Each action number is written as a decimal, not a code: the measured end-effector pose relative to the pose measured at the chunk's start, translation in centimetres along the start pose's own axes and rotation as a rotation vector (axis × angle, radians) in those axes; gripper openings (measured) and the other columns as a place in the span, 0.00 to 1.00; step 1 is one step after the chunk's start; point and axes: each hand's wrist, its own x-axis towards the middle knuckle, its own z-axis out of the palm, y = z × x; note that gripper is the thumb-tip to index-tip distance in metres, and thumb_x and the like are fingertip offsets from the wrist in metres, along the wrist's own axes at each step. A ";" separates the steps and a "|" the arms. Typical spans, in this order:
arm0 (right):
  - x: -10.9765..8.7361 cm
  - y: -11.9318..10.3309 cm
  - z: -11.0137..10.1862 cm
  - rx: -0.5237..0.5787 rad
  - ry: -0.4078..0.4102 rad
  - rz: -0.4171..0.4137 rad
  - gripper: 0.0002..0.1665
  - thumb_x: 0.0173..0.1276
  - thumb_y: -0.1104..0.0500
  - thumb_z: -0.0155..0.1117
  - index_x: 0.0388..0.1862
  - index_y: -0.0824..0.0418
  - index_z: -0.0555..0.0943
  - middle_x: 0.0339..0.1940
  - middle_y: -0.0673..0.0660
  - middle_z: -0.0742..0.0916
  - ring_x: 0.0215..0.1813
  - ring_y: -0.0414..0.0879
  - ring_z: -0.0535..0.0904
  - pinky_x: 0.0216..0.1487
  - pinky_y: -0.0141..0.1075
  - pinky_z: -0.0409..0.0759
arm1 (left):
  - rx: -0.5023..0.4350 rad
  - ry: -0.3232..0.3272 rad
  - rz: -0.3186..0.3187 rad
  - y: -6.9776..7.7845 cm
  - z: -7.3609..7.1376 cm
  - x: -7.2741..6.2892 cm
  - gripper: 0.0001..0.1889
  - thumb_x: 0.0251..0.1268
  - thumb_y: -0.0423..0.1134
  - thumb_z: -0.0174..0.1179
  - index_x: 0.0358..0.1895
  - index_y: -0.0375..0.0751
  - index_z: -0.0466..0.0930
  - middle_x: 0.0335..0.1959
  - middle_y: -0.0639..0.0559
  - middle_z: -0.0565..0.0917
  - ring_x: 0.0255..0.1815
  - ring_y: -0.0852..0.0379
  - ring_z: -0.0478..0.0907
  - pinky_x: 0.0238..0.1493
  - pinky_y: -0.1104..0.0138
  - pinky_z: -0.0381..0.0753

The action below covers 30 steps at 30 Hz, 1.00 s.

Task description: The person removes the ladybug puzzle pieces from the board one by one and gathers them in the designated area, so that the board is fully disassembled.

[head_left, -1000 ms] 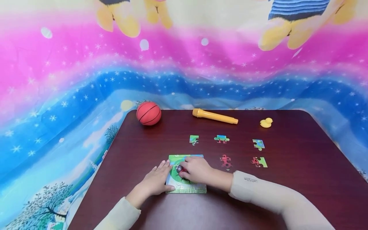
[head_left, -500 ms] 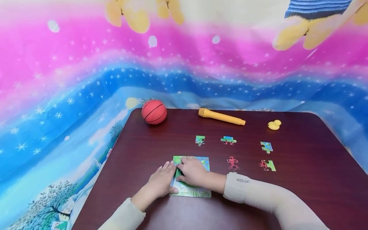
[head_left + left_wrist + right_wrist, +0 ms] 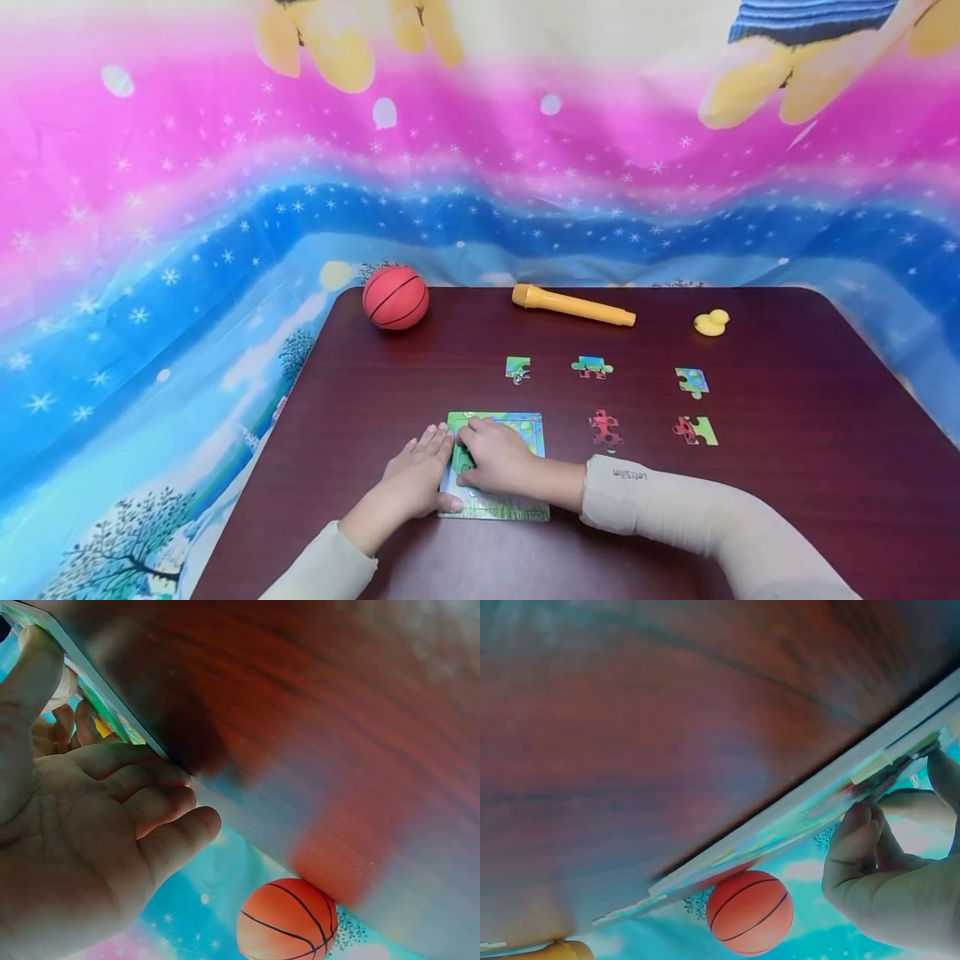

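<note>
A square jigsaw board (image 3: 495,506) with a green and blue picture lies near the front of the table. My left hand (image 3: 414,475) rests along its left edge, fingers straight, with the thumb on the lower left corner. Over the middle of the board, my right hand (image 3: 501,457) pinches a puzzle piece (image 3: 889,776) between thumb and fingers, low against the board's surface. In the head view that hand covers most of the piece. The left wrist view shows the left palm and fingers (image 3: 161,791) beside the board's edge.
Several loose puzzle pieces lie behind and right of the board, including a red one (image 3: 605,427) and a red-and-green one (image 3: 696,430). Along the back stand a small red basketball (image 3: 396,297), a yellow toy microphone (image 3: 573,306) and a yellow rubber duck (image 3: 711,322).
A dark ladybird head showed on the piece at my right fingers a second ago; that part is now mostly covered. The right hand has shifted slightly left over the board. My left hand stays put.
</note>
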 end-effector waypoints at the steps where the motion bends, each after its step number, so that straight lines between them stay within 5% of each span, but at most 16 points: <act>1: 0.0 0.0 0.0 0.013 0.007 0.006 0.27 0.49 0.43 0.74 0.44 0.55 0.80 0.35 0.46 0.76 0.40 0.41 0.74 0.40 0.35 0.77 | -0.002 0.004 0.003 0.0 0.0 0.0 0.52 0.45 0.60 0.68 0.70 0.33 0.58 0.73 0.40 0.57 0.74 0.45 0.52 0.69 0.51 0.56; 9: 0.2 0.2 -0.1 0.174 0.105 0.022 0.12 0.54 0.52 0.72 0.34 0.52 0.79 0.30 0.43 0.75 0.33 0.37 0.70 0.32 0.29 0.71 | -0.015 -0.005 -0.005 -0.1 -0.1 -0.1 0.52 0.46 0.62 0.67 0.71 0.34 0.58 0.73 0.41 0.56 0.74 0.45 0.51 0.69 0.50 0.56; 17: 0.5 0.3 -0.8 0.499 0.017 0.030 0.09 0.59 0.59 0.68 0.27 0.50 0.75 0.22 0.39 0.80 0.24 0.31 0.73 0.29 0.26 0.73 | -0.017 -0.033 -0.031 0.0 -0.2 0.0 0.51 0.47 0.60 0.68 0.71 0.35 0.57 0.74 0.41 0.54 0.75 0.45 0.50 0.69 0.50 0.55; 30: 0.5 0.6 -1.4 0.566 0.009 0.015 0.08 0.59 0.61 0.69 0.26 0.52 0.77 0.22 0.41 0.82 0.26 0.31 0.75 0.33 0.27 0.74 | -0.031 -0.052 -0.050 0.8 -0.4 0.1 0.49 0.47 0.56 0.69 0.68 0.30 0.60 0.73 0.39 0.55 0.74 0.44 0.50 0.69 0.53 0.57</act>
